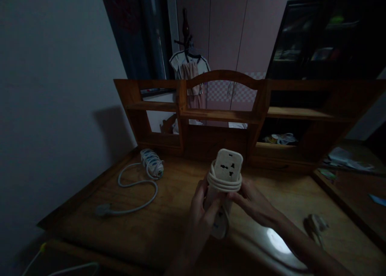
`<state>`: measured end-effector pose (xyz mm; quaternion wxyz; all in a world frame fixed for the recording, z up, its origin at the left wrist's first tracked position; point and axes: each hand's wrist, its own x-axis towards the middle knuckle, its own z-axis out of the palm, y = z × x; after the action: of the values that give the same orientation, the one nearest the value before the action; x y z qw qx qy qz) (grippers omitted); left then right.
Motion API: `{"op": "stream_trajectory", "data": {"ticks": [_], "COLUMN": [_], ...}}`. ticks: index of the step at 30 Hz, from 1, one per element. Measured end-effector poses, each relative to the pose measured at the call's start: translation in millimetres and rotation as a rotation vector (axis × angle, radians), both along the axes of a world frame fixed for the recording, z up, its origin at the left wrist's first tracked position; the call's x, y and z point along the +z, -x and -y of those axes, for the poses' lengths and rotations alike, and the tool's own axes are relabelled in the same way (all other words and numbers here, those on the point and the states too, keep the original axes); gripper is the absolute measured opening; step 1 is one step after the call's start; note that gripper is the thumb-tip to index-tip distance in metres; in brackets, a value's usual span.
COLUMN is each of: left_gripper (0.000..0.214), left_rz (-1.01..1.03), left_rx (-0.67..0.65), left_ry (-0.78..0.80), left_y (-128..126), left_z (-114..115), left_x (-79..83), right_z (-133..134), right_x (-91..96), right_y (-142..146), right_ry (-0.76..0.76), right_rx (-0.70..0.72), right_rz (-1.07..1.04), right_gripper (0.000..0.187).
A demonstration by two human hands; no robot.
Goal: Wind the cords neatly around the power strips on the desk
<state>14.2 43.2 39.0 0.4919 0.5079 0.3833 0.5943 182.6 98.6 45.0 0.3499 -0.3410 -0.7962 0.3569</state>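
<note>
A white power strip (229,165) is held up above the wooden desk, its socket face toward me. Several turns of its cord (224,184) are wrapped around its middle. My left hand (203,211) grips the strip's body from the left, thumb across the front. At the right edge, my right hand (249,197) has its thumb against the strip just below the coils; its other fingers are partly hidden behind. The cord runs down and away to the right, where a plug (318,223) lies on the desk, dim and blurred.
On the desk's left (129,231) lies another power strip (152,162) wrapped in white cord, with its loose end curving to a plug (103,209). A wooden shelf unit (220,116) stands along the back. Papers (346,159) lie on a surface at the right.
</note>
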Motion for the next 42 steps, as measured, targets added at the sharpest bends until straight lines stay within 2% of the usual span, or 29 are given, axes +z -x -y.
{"op": "stream_trajectory", "data": {"ticks": [5,9,11,14,16,21,27,33,39,42], "left_gripper": [0.052,0.055,0.069,0.101,0.110,0.110,0.111,0.102,0.112,0.110], "left_rz": [0.008,0.016,0.056,0.137,0.176,0.196,0.175,0.150,0.256,0.347], "left_rx": [0.031,0.016,-0.046,-0.220,-0.291,-0.255,-0.348,-0.292,-0.349,-0.298], "left_ry": [0.007,0.098,0.155,0.250,0.272,0.197,0.187,0.107,0.243,0.366], "left_y": [-1,-1,-2,-5,-6,-3,3,-1,2,-2], "left_z": [-10,-14,-14,-14,-13,-10,-11,-11,-3,3], "left_x": [-0.4,-4.4,-10.0,-20.7,-26.3,-28.0,-20.7,-21.3,-23.3,-21.4], "right_z": [-1,-3,-6,-11,-13,-12,-14,-19,-21,-24], "right_x": [0.5,2.1,1.4,-1.8,-4.6,-7.7,-6.4,-13.4,-11.2,-6.6], "right_y": [7,10,10,7,5,1,-1,4,5,3], "right_ry": [0.053,0.151,0.196,0.229,0.243,0.304,0.349,0.324,0.334,0.261], "right_rx": [-0.055,-0.068,-0.109,-0.131,-0.134,-0.135,-0.150,-0.175,-0.156,-0.112], "right_rz": [-0.068,-0.154,-0.169,-0.177,-0.183,-0.230,-0.290,-0.360,-0.238,-0.088], "right_gripper": [0.042,0.042,0.043,0.041,0.039,0.036,0.038,0.040,0.043,0.047]}}
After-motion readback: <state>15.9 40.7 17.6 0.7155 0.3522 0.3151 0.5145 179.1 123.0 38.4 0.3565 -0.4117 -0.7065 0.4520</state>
